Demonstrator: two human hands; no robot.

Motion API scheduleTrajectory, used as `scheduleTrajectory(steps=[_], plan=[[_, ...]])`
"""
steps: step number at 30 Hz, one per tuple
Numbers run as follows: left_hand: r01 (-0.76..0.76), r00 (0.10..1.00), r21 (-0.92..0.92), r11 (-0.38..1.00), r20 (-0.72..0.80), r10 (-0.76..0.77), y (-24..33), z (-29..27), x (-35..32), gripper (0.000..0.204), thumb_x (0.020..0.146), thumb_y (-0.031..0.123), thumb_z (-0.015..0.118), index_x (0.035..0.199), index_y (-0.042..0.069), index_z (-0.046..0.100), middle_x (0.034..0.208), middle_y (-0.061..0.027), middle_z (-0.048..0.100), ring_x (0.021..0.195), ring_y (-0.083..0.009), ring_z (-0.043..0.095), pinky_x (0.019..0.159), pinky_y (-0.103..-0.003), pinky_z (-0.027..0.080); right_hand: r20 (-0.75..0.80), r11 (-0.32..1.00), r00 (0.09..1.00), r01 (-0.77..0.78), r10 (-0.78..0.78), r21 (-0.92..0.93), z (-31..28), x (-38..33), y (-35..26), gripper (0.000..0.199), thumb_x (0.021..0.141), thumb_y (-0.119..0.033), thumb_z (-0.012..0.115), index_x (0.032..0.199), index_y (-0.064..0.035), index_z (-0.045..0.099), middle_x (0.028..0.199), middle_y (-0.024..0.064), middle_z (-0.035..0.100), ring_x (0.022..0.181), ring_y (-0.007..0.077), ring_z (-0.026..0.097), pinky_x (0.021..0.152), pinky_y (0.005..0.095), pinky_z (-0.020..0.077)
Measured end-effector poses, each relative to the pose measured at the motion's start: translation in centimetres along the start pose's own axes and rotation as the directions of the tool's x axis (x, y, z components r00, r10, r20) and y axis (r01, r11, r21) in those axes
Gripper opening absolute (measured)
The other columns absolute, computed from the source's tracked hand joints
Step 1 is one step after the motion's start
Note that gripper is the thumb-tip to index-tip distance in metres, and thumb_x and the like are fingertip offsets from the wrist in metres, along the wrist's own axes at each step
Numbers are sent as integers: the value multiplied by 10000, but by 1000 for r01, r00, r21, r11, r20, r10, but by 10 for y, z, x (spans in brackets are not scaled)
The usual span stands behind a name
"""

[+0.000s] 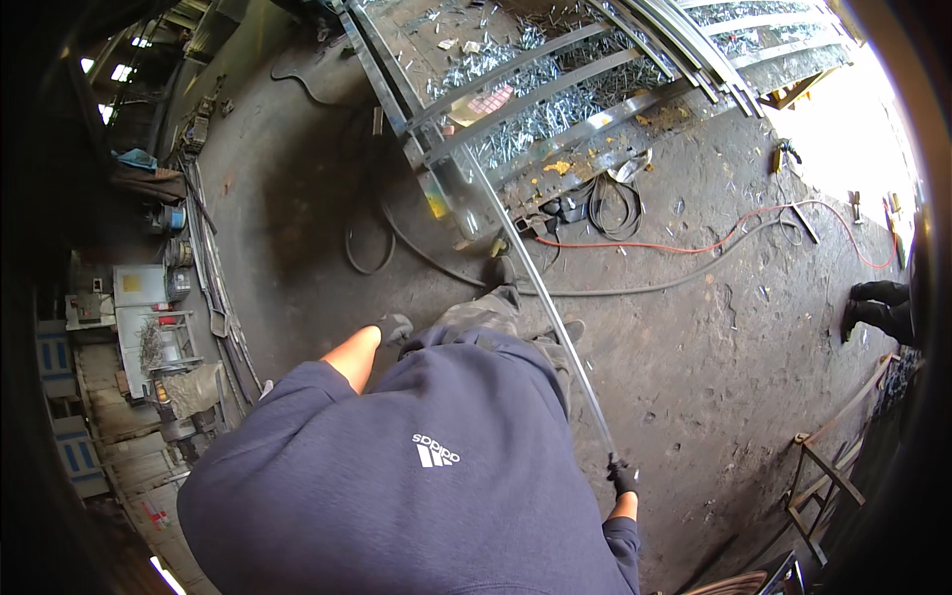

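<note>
My right hand point(622, 478), in a dark glove, is closed round the near end of a long, thin metal bar point(592, 402). The bar slants away to the left, its far end reaching the corner of a metal work table point(585, 134). My left hand point(395, 329) shows only as a small greyish gloved shape beyond my bare forearm, low beside my left leg. Its fingers cannot be made out, nor anything in them. Flat metal strips point(535, 99) lie across the table above a heap of shiny metal offcuts point(511, 74).
Long metal lengths point(684, 50) lie over the table's right side. A red hose point(684, 248) and a grey cable point(615, 292) cross the floor before my feet. Another person's legs point(878, 307) show at far right, near a rusty metal frame point(823, 471). Shelving and equipment point(144, 288) line the left.
</note>
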State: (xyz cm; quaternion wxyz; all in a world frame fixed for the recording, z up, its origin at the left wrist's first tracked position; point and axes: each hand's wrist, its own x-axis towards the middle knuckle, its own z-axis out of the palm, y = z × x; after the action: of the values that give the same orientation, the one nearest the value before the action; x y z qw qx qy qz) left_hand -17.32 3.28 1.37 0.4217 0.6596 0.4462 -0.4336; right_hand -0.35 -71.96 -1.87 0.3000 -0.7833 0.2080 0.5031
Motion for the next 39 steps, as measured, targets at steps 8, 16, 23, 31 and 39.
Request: scheduleTrajectory(steps=[8, 16, 23, 31, 39], plan=[[-165, 986, -525, 835, -95, 135, 40, -26, 31, 14, 934, 164, 593, 939, 168, 581, 790, 27, 591, 572, -69, 507, 468, -219, 382, 16, 996, 1000, 6, -7, 87, 33, -12, -31, 447, 826, -475, 741, 798, -30, 700, 667, 41, 631, 497, 125, 524, 503, 293, 427], [-73, 996, -296, 952, -61, 58, 27, -16, 38, 127, 943, 249, 560, 848, 165, 558, 735, 37, 550, 570, -85, 497, 466, -264, 387, -49, 997, 998, 42, -39, 61, 37, -9, -91, 476, 829, -512, 736, 686, -66, 657, 555, -14, 520, 466, 101, 480, 471, 279, 391], [-45, 998, -421, 906, -65, 19, 10, -9, 23, 123, 938, 232, 539, 834, 171, 562, 782, 28, 581, 596, -93, 511, 484, -275, 401, -84, 999, 996, 35, -37, -16, 43, -6, -108, 488, 806, -541, 745, 708, -68, 672, 534, -26, 491, 453, 94, 448, 448, 277, 358], [-45, 996, -335, 941, -90, 15, -4, -6, 21, 185, 921, 200, 523, 741, 164, 540, 652, 24, 497, 530, -97, 455, 446, -293, 353, 2, 998, 1000, 15, -15, 59, 66, -4, -103, 456, 839, -530, 715, 756, -83, 690, 582, -5, 552, 459, 99, 455, 453, 281, 368], [-31, 997, -600, 799, -70, -14, -14, -23, 4, 228, 940, 200, 497, 716, 168, 471, 636, 47, 449, 511, -71, 386, 441, -263, 310, -34, 999, 998, 45, -44, 21, 69, 7, -153, 468, 823, -536, 719, 825, -67, 723, 599, -12, 558, 465, 96, 463, 464, 279, 367]])
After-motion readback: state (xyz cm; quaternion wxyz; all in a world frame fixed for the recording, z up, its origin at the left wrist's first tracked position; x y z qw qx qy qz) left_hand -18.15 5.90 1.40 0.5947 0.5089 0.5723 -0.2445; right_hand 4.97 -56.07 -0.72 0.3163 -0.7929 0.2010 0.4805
